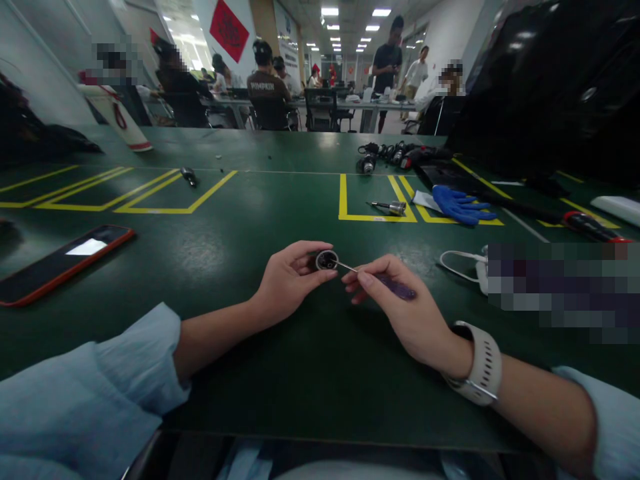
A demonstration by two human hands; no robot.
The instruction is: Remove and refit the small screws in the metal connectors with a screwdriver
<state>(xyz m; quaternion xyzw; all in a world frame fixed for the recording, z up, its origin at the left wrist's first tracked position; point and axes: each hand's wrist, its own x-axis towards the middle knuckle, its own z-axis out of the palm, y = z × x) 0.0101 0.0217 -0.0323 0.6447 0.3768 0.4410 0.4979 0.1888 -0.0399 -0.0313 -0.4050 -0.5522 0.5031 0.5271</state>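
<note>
The left hand (286, 280) is closed on a short, round metal cylinder (327, 259), thumb below and fingers above, pinching its side so that the open, dark end with its pale ring-shaped rim faces back toward the wearer. The cylinder sits at the fingertips, raised over the dark green tabletop (300, 393). The fingers and thumb cover much of its outer wall, and the parts inside are too small to make out.

The right hand (410, 320) is clamped on a slim screwdriver with a translucent purple handle (399, 287); its thin metal shaft points left to the cylinder's rim. How far the tip goes in cannot be told. The thumb and index finger hide part of the tool.

Beyond the right hand lies a pointed, silvery metal piece (393, 208) inside a yellow tape outline, with a crumpled blue glove (457, 202) farther right. Nearer that hand, to its right, is a looped white cable (457, 259). Farther beyond the grip stands a cluster of black and metal parts (367, 163). Well left of the left hand rests an orange-edged phone (60, 267); beyond it is a small dark metallic piece (189, 177).
</note>
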